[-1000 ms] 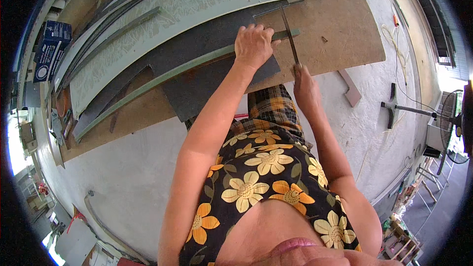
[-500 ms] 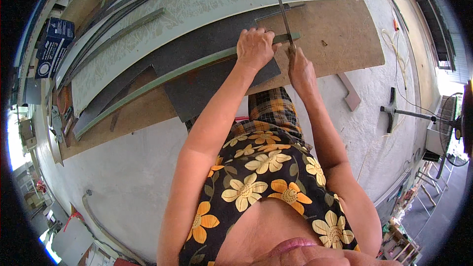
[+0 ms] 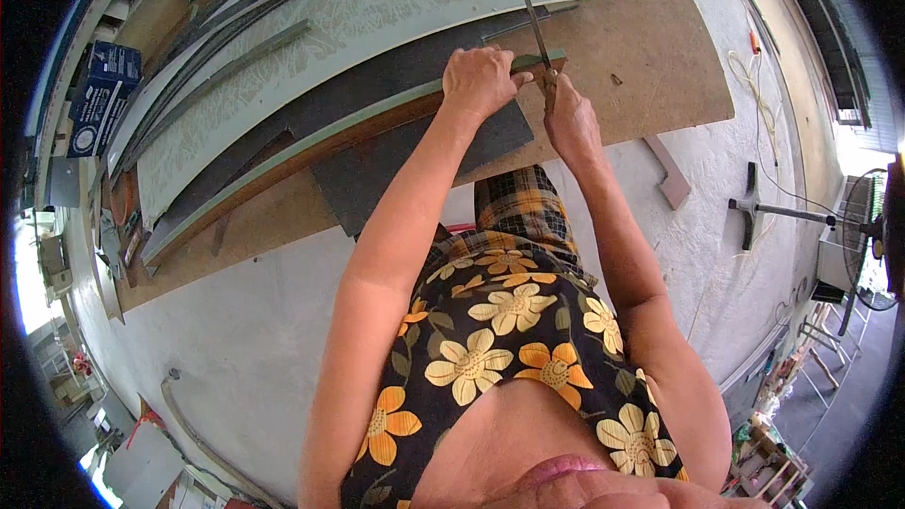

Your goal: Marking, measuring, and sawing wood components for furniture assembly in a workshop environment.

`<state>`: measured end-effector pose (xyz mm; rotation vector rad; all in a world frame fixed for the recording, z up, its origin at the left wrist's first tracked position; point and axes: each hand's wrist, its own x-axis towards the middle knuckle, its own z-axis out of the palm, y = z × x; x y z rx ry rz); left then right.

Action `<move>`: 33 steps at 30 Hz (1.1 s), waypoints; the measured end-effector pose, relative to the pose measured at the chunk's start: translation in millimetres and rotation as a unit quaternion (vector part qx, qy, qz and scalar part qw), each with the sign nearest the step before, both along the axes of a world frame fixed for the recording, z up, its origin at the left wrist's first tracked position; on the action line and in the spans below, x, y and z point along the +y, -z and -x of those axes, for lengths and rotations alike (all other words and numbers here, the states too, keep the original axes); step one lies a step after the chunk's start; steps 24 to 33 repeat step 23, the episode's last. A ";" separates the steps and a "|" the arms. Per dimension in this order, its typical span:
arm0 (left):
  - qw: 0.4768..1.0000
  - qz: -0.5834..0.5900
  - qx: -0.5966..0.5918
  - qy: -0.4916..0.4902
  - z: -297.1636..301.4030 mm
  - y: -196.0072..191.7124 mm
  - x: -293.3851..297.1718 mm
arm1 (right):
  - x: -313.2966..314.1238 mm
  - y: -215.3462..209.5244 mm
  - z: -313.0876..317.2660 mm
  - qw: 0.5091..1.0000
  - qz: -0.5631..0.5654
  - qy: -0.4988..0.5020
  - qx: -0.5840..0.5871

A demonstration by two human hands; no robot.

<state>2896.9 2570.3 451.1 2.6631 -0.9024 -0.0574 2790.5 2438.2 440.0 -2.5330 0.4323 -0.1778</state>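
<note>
A long strip [image 3: 372, 102] with a pale green edge and a brown side lies slantwise over dark sheets on the worktable. My left hand [image 3: 483, 82] is closed over it near its right end, thumb toward the right. In my right hand [image 3: 572, 121] is the handle of a tool with a long, narrow dark blade [image 3: 534, 21]; whether it is a saw or a knife, I cannot tell. The blade points away from me and crosses the strip's right end, just right of my left thumb. Beneath the strip is a dark grey sheet [image 3: 377, 170].
Across the brown worktable [image 3: 660, 66] lies a big patterned pale green panel [image 3: 377, 14]. Thin dark strips and a blue box [image 3: 106, 99] are at the left. On the floor are an angled brown piece [image 3: 669, 174] and a fan stand [image 3: 787, 213].
The strip has tipped so more of its brown side shows. Both hands have shifted slightly left, and the blade has moved a little left and away from me.
</note>
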 end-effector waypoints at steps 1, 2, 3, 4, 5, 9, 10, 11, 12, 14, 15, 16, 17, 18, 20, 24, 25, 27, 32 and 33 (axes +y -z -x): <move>1.000 -0.001 -0.001 -0.001 0.7 1.1 0.0 | 1.5 1.4 -1.7 1.000 0.004 0.017 0.012; 1.000 -0.004 -0.014 0.005 2.3 2.9 -0.9 | 2.0 2.7 2.7 1.000 0.004 0.017 0.012; 1.000 -0.008 -0.027 0.012 3.6 3.7 -0.3 | 6.0 5.2 14.6 0.999 -0.029 0.030 0.021; 1.000 -0.009 -0.026 0.013 2.1 3.9 -0.6 | 10.1 8.7 28.5 0.997 -0.061 0.044 0.029; 1.000 -0.010 -0.013 0.010 -0.6 1.1 -0.9 | 14.7 17.3 48.1 0.997 -0.061 0.044 0.030; 1.000 -0.007 0.001 0.010 -1.6 1.9 -0.1 | 12.8 27.8 83.2 0.995 -0.092 0.029 0.023; 1.000 -0.008 0.001 0.012 -1.6 2.7 1.7 | 11.8 23.7 82.4 0.995 -0.095 0.024 0.037; 1.000 -0.005 -0.013 0.013 -0.3 3.0 2.4 | 9.9 16.2 75.3 0.994 -0.095 0.028 0.038; 0.999 -0.003 -0.030 0.010 -0.3 2.5 2.4 | 5.3 8.0 57.3 0.998 -0.063 0.007 0.031; 1.000 -0.007 -0.020 0.009 -3.2 1.6 -0.6 | -2.9 1.4 23.7 0.999 -0.031 -0.014 0.020; 1.000 -0.010 -0.005 0.009 -2.7 0.0 -2.1 | -6.9 1.1 10.0 1.000 -0.006 -0.018 0.007; 1.000 -0.011 -0.006 0.012 -2.5 -1.6 -2.4 | -8.3 0.8 4.5 1.000 0.018 -0.022 -0.005; 1.000 -0.022 0.019 0.008 -3.6 -6.1 -1.0 | -6.2 2.3 5.8 1.000 0.018 -0.022 -0.006; 0.999 -0.033 0.044 0.004 -4.3 -10.4 -0.8 | -3.2 6.1 10.6 1.000 0.010 -0.006 0.024; 0.998 -0.045 0.049 -0.006 -4.7 -14.8 -3.4 | 2.6 17.3 31.1 0.998 0.001 0.011 0.055; 0.999 -0.027 0.026 0.003 -5.7 -7.2 -1.4 | 6.0 47.1 82.1 0.999 -0.048 0.001 -0.022; 0.999 -0.027 0.026 0.003 -5.7 -7.2 -1.4 | 6.0 47.1 82.1 0.999 -0.048 0.001 -0.022; 0.999 -0.027 0.026 0.003 -5.7 -7.2 -1.4 | 6.0 47.1 82.1 0.999 -0.048 0.001 -0.022; 0.999 -0.027 0.026 0.003 -5.7 -7.2 -1.4 | 6.0 47.1 82.1 0.999 -0.048 0.001 -0.022; 0.999 -0.027 0.026 0.003 -5.7 -7.2 -1.4 | 6.0 47.1 82.1 0.999 -0.048 0.001 -0.022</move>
